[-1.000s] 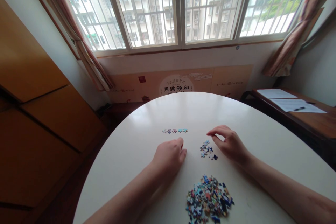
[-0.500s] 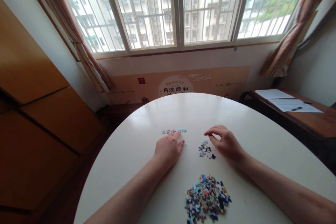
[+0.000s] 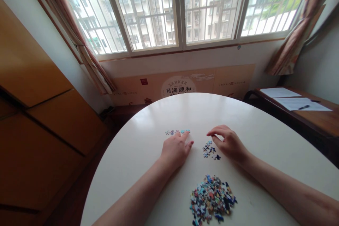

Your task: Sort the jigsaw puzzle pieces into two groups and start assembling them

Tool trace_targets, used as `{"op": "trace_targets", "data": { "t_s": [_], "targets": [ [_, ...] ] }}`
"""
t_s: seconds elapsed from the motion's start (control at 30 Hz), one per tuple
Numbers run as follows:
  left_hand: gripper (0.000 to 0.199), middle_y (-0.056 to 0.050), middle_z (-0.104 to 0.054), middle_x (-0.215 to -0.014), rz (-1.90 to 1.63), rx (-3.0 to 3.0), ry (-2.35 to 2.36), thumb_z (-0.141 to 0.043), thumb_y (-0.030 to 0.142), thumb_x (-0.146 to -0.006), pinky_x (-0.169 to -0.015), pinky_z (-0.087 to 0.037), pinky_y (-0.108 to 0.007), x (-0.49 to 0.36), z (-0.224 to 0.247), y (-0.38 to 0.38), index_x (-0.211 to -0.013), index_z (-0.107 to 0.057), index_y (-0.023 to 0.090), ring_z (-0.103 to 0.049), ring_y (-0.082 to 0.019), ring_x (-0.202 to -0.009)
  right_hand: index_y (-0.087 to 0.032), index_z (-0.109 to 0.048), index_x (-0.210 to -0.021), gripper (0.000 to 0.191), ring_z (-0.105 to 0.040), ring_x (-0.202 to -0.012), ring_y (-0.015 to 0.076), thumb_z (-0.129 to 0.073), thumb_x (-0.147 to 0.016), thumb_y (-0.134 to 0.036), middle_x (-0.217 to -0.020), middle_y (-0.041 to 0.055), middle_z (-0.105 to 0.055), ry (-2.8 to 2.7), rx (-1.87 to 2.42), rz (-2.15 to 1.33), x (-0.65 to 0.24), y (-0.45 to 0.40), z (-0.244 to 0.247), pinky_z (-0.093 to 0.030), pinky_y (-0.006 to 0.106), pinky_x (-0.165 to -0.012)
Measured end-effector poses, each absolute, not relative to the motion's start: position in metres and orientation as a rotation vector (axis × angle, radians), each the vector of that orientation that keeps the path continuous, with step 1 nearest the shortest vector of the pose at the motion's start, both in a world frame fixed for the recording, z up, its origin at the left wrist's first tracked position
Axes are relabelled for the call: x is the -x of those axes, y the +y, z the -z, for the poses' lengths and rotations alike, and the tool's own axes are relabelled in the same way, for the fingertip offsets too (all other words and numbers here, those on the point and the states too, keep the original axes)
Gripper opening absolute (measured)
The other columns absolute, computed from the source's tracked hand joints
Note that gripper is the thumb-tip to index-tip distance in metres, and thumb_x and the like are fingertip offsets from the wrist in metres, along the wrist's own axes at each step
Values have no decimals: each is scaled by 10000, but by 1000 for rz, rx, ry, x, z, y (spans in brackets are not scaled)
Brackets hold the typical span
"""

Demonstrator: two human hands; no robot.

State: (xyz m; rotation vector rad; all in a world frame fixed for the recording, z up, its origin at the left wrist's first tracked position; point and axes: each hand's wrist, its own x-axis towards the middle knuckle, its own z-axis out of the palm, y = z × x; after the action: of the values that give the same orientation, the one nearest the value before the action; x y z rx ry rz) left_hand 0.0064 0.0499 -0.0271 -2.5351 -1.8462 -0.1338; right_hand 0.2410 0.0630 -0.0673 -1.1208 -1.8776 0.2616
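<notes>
A short row of joined jigsaw puzzle pieces [image 3: 171, 132] lies on the white round table [image 3: 212, 107]. My left hand [image 3: 177, 147] rests flat on its right part, index fingertip on the end piece, thumb spread to the side. To the right, my right hand [image 3: 228, 143] hovers with curved fingers and a gap between thumb and index; nothing shows in it. Just below and left of that hand sits a small cluster of loose puzzle pieces [image 3: 210, 150]. Nearer to me is a large heap of puzzle pieces [image 3: 212, 197].
At the right stands a brown wooden bench [image 3: 312, 116] bearing paper sheets [image 3: 300, 103] and a dark pen-like object. Wooden cabinets [image 3: 53, 113] line the left. Beyond the table's far edge are a printed cardboard panel [image 3: 150, 83] and a barred window [image 3: 182, 10].
My left hand has shifted slightly right along the row, its index fingertip now on the end piece. My right hand keeps nearly the same pose. The view has turned a little.
</notes>
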Motion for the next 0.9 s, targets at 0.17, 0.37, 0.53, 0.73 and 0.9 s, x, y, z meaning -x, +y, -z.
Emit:
{"op": "trace_targets", "data": {
  "t_s": [0.17,0.37,0.53,0.73,0.9],
  "targets": [
    [492,-110,-672,-1187,114,2540,-1830,-405,491,-1026,-800,-530,-343,-7,24,49,-1434,-544,254,-680,-255,-1006,-241,-753,-865,221,-660,-934,256,-562,-846,-132,-896,51,-754,-1872,1121,-243,-242,63,68,-520,428,-883],
    [480,-103,-672,-1199,113,2540,-1848,-411,478,-1026,-813,-533,-342,-7,23,49,-1427,-552,253,-678,-251,-1012,-238,-755,-854,223,-660,-928,256,-557,-851,-134,-891,57,-757,-1868,1121,-224,-242,63,69,-524,430,-877],
    [570,-120,-659,-1246,108,2528,-1860,-408,496,-1018,-852,-534,-369,-8,28,51,-1524,-439,235,-671,-269,-1040,-240,-756,-857,222,-661,-923,251,-563,-847,-131,-895,52,-758,-1873,1119,-220,-241,64,69,-519,422,-882],
    [548,-152,-636,-1283,64,2549,-1862,-384,500,-1020,-863,-528,-381,-10,24,51,-1481,-495,225,-666,-285,-1068,-235,-756,-858,222,-666,-918,257,-557,-848,-136,-886,57,-757,-1884,1121,-209,-240,63,66,-523,430,-872],
    [542,-160,-630,-1289,59,2549,-1860,-380,506,-1020,-863,-524,-387,-8,23,51,-1480,-499,246,-663,-295,-1078,-234,-757,-864,227,-663,-923,257,-556,-852,-128,-897,58,-758,-1875,1125,-201,-241,63,68,-522,436,-879]
  ]
}}
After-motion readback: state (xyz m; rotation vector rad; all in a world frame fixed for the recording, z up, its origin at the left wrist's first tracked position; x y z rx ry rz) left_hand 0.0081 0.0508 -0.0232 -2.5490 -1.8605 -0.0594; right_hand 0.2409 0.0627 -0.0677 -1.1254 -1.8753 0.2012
